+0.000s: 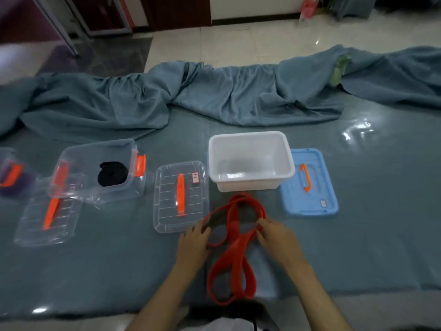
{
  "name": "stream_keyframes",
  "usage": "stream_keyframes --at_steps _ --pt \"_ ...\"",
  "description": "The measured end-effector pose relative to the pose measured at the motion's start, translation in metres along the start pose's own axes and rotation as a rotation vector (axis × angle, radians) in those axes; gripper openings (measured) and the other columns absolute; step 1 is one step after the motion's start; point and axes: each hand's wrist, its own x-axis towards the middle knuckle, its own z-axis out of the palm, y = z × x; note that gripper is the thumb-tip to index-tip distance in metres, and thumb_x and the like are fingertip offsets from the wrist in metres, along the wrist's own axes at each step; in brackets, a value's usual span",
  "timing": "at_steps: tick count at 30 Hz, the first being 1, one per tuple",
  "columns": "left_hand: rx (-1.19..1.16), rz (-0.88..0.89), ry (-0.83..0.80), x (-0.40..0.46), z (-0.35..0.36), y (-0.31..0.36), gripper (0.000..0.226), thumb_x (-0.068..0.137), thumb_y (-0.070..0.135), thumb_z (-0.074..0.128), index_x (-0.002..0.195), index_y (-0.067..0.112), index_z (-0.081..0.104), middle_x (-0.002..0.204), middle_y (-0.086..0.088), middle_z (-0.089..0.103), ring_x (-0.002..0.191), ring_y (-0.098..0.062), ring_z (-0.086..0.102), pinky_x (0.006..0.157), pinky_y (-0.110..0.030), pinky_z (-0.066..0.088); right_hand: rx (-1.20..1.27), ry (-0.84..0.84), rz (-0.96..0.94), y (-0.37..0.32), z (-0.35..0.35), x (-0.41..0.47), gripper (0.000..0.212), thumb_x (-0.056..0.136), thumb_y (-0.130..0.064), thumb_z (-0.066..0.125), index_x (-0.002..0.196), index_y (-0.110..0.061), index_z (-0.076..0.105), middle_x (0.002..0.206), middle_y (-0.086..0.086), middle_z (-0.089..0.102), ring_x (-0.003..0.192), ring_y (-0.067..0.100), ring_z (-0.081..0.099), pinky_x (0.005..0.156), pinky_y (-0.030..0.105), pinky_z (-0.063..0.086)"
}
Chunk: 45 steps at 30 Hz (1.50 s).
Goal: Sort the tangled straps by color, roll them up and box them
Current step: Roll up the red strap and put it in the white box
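At the far left edge I see part of a clear box [9, 173] with an orange latch and something dark purple inside; it is cut off by the frame. Just right of it, a clear lid [46, 218] with an orange handle lies flat on the blue-grey cloth [358, 247], and a clear tub [95, 168] sits tilted on its far end, a rolled black strap [112, 174] inside. Next comes a second clear lid [181, 195], flat, with an orange handle and a small label.

Near me, my left hand [194, 242] has its fingers curled round the left loop of the red strap [235, 244]. The strap lies on the cloth in crossed loops, between the white box [250, 161] and my body. My right hand [275, 234] pinches the strap's right loop. The white box stands open just beyond the strap. To its right lies a blue lid [310, 185] with an orange handle. Bunched cloth runs along the far side.
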Motion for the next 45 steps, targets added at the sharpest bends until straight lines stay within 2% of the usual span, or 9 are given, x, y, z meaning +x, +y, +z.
stream_keyframes --at_steps 11,17,22,29,32,34,38,41,45 --pt "-0.526 0.124 0.364 0.004 -0.019 -0.005 0.023 0.085 0.005 0.080 0.097 0.017 0.064 0.104 0.005 0.054 0.089 -0.014 0.060 0.079 -0.037 0.057 0.068 0.026 0.019 0.027 -0.002 -0.015 0.016 0.098 -0.026 0.061 0.113 -0.025 0.068 0.117 0.000 0.070 0.106 0.028 0.069 0.081 0.039 0.053" --pt "-0.724 0.359 0.612 0.009 -0.085 0.006 0.045 0.090 -0.004 0.073 0.126 0.021 0.061 0.122 0.005 0.061 0.108 -0.015 0.067 0.100 -0.029 0.053 0.297 0.197 -0.127 0.000 -0.027 0.003 0.040 0.096 -0.013 0.073 0.134 -0.020 0.065 0.129 0.002 0.071 0.118 0.025 0.068 0.104 0.040 0.052" --pt "-0.893 0.465 0.619 0.014 -0.129 0.022 0.035 0.096 0.011 0.074 0.127 0.021 0.060 0.116 0.018 0.063 0.107 -0.010 0.066 0.094 -0.033 0.056 0.562 0.157 -0.362 -0.059 -0.075 0.017 0.060 0.102 -0.038 0.069 0.156 -0.036 0.045 0.154 -0.019 0.053 0.143 0.004 0.049 0.118 0.025 0.038" --pt "-1.222 0.507 0.633 0.022 -0.153 0.031 0.045 0.094 0.008 0.076 0.129 0.035 0.064 0.128 0.006 0.065 0.117 -0.020 0.067 0.092 -0.028 0.058 0.788 0.388 -0.262 -0.093 -0.109 0.021 0.028 0.092 -0.034 0.080 0.118 -0.032 0.069 0.087 -0.007 0.072 0.085 0.010 0.070 0.076 0.023 0.054" --pt "-1.414 0.384 0.602 0.020 -0.145 0.045 0.048 0.095 0.007 0.075 0.133 0.031 0.061 0.131 0.004 0.069 0.118 -0.021 0.070 0.098 -0.032 0.057 0.916 0.389 -0.202 -0.095 -0.105 0.021 0.019 0.094 -0.020 0.079 0.105 -0.015 0.064 0.075 0.012 0.070 0.073 0.020 0.067 0.067 0.044 0.055" --pt "-1.356 0.340 0.649 0.016 -0.136 0.058 0.046 0.095 0.005 0.072 0.138 0.021 0.062 0.135 0.003 0.068 0.126 -0.019 0.067 0.106 -0.037 0.055 0.998 0.406 -0.141 -0.097 -0.101 0.021 0.022 0.094 -0.011 0.078 0.100 -0.006 0.057 0.074 0.027 0.065 0.070 0.030 0.063 0.071 0.056 0.057" --pt "-1.128 0.325 0.688 0.008 -0.129 0.075 0.066 0.085 -0.007 0.076 0.147 0.010 0.059 0.140 0.000 0.063 0.134 -0.010 0.058 0.112 -0.024 0.045 1.087 0.365 -0.077 -0.099 -0.096 0.017 0.028 0.093 -0.006 0.078 0.094 -0.001 0.051 0.076 0.031 0.065 0.070 0.029 0.067 0.069 0.042 0.057" --pt "-1.081 0.268 0.682 0.015 -0.135 0.072 0.062 0.086 -0.005 0.077 0.144 0.012 0.064 0.129 -0.003 0.066 0.123 -0.009 0.061 0.108 -0.028 0.049 1.143 0.304 -0.086 -0.096 -0.094 0.016 0.038 0.091 -0.019 0.082 0.093 0.002 0.051 0.077 0.017 0.063 0.076 0.016 0.067 0.066 0.033 0.060" --pt "-0.970 0.350 0.643 0.026 -0.140 0.082 0.066 0.079 0.003 0.088 0.142 0.011 0.066 0.120 -0.002 0.068 0.113 0.009 0.058 0.098 -0.012 0.044 1.246 0.341 0.018 -0.077 -0.107 0.025 0.037 0.092 -0.028 0.080 0.100 0.001 0.058 0.079 0.002 0.067 0.075 0.012 0.070 0.072 0.043 0.062"
